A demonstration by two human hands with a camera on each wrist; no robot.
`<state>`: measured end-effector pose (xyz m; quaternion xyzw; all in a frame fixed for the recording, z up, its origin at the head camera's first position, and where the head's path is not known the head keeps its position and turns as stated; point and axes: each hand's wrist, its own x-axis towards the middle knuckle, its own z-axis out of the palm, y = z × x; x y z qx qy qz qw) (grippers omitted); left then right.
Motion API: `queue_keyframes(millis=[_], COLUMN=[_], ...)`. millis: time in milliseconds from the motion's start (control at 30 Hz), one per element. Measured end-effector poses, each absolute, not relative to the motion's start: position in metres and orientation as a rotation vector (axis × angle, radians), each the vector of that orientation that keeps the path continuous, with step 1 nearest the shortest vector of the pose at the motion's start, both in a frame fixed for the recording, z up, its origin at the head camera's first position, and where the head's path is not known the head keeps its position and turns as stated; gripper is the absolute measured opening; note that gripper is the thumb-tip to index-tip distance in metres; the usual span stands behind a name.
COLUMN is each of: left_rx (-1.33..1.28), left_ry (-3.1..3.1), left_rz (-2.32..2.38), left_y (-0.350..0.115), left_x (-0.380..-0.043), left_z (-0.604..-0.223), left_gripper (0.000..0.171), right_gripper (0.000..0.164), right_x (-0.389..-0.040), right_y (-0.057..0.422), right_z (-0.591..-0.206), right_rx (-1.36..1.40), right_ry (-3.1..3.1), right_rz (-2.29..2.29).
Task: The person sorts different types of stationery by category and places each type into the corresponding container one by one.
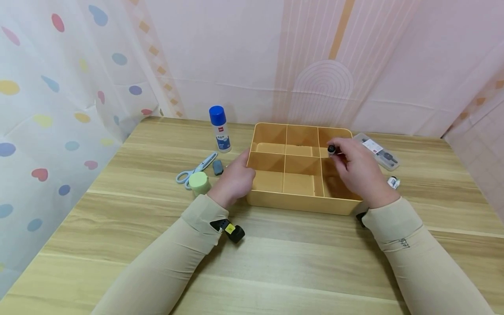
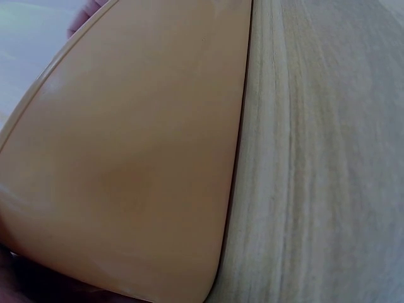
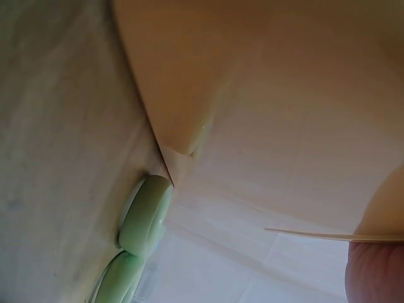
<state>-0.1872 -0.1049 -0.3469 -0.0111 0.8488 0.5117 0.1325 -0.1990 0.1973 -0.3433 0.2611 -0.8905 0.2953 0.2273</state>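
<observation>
A yellow-orange compartment box [image 1: 305,205] sits on the table, divided into several open sections. My left hand [image 1: 235,179] grips its left wall, with the fingers partly hidden behind it. In the left wrist view the box's smooth wall [image 2: 139,151] fills much of the picture. Over the right-hand sections, my right hand [image 1: 360,170] pinches a small object with a round black end [image 1: 331,149] between thumb and fingers. The rest of that object is hidden in the hand, so I cannot tell its kind.
Left of the box are a blue-capped glue bottle [image 1: 220,131], light-blue scissors [image 1: 202,165], a blue-grey eraser [image 1: 218,167] and a pale-green cylinder [image 1: 199,183]. On the right lie a clear case [image 1: 379,152], a small white item [image 1: 393,182] and rounded green items [image 3: 145,214].
</observation>
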Motion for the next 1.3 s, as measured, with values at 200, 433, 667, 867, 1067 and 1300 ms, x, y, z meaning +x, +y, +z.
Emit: queue_keyframes(millis=[200, 433, 667, 867, 1067, 1300], left_rx=[-0.04, -0.041, -0.039, -0.045, -0.042, -0.05], left_ry=[2.466, 2.47, 2.465, 2.46, 2.46, 2.459], left_rz=[1.484, 1.481, 1.487, 1.486, 1.489, 1.484], left_y=[-0.1046, -0.105, -0.1048, -0.1043, -0.1038, -0.1042], left_x=[-0.1876, -0.1887, -0.1884, -0.1879, -0.1884, -0.1877], left_z=[-0.3475, -0.3498, -0.3495, -0.3478, -0.3475, -0.3475], left_gripper=[0.068, 0.068, 0.068, 0.068, 0.068, 0.068], right_gripper=[0.021, 0.015, 0.014, 0.017, 0.018, 0.017], right_x=[-0.1976, -0.1962, -0.198, -0.1973, -0.1971, -0.1962], right_y=[0.197, 0.196, 0.1963, 0.1966, 0.1968, 0.1975], right_z=[-0.3413, -0.3386, -0.3399, -0.3392, -0.3386, -0.3381], right_rx=[0.72, 0.687, 0.671, 0.668, 0.66, 0.643], right_ry=[-2.498, -2.582, -2.624, -2.648, -2.658, -2.664], right_rz=[0.807, 0.779, 0.772, 0.777, 0.772, 0.789])
